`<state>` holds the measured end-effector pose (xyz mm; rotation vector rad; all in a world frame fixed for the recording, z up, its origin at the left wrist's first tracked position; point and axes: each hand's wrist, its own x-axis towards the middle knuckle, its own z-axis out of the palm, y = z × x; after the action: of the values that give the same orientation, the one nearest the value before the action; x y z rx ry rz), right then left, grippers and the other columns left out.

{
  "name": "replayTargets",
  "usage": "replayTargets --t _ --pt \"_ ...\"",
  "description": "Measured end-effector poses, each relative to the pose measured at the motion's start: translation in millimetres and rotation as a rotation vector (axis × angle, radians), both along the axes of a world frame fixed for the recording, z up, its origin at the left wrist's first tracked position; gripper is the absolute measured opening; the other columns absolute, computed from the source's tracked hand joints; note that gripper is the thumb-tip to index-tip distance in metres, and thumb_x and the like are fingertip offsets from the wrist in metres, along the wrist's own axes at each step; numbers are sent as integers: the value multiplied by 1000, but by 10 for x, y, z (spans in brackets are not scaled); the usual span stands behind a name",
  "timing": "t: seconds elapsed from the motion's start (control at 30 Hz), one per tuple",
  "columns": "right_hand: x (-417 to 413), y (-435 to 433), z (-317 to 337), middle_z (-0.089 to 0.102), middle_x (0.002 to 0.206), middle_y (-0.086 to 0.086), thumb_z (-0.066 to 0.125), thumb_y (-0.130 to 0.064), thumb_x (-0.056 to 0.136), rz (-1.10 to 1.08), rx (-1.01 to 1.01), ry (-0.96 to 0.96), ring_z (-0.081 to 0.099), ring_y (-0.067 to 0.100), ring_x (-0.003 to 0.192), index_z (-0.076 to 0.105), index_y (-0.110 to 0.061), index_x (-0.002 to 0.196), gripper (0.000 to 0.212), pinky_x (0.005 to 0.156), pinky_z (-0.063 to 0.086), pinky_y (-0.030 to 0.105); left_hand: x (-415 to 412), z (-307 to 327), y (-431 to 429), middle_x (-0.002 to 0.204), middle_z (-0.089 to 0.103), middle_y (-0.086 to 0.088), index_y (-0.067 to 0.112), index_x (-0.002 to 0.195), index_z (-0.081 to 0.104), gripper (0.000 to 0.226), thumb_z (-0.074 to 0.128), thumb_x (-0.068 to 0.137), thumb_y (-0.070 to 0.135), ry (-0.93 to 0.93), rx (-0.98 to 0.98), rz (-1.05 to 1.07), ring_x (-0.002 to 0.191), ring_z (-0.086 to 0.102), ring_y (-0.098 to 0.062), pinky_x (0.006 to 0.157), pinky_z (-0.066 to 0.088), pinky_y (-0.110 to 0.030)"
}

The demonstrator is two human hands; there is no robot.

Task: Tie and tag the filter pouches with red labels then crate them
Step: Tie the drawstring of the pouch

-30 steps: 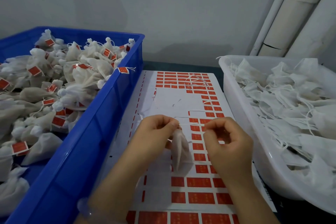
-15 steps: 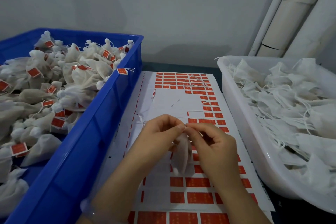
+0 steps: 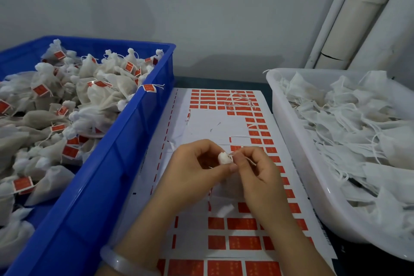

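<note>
Between hands (image 3: 195,175) (image 3: 259,177), probably pouch neck (image 3: 225,158).

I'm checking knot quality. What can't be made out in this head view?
Head view:
Knot on the filter pouch: too small, covered by fingertips of the left hand and right hand pinching it.
Pouch body: hidden behind both hands.
Print on red labels: blurred.
The blue crate and white tub: cut by frame edges.
</note>
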<state>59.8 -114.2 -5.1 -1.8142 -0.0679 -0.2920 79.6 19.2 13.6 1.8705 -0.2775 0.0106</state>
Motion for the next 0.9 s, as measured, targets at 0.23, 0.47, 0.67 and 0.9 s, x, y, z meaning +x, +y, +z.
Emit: replayTargets --t 0.23,0.47,0.67,0.9 --pt "-14 24 -18 58 80 -16 31 -48 83 33 -71 -32 58 1 75 47 -29 83 25 61 50 12 -28 -5 -26 70 68 8 21 80 66 14 74 75 11 45 -79 -29 67 68 -13 59 56 -21" --pt "-7 -42 24 56 73 -11 38 -40 92 35 -142 -18 54 -6 68 49 -32 84 16 57 43 6 6 39 121 75 67 8 35 98 59 36 71 74 11 74 7 -112 70 68 -13 63 59 -26" --pt "5 -50 26 61 84 -13 42 -39 93 61 -62 106 60 -2 77 53 -32 88 15 59 48 10 -16 69 102 83 68 14 30 87 68 23 77 73 15 -6 45 -212 79 68 -11 68 58 -24" --pt "-5 -12 25 60 74 -16 44 -36 92 59 -29 70 57 -7 76 54 -29 82 15 58 43 3 -24 56 130 72 65 9 31 79 66 14 68 76 17 -55 56 -114 68 66 -15 61 59 -29"
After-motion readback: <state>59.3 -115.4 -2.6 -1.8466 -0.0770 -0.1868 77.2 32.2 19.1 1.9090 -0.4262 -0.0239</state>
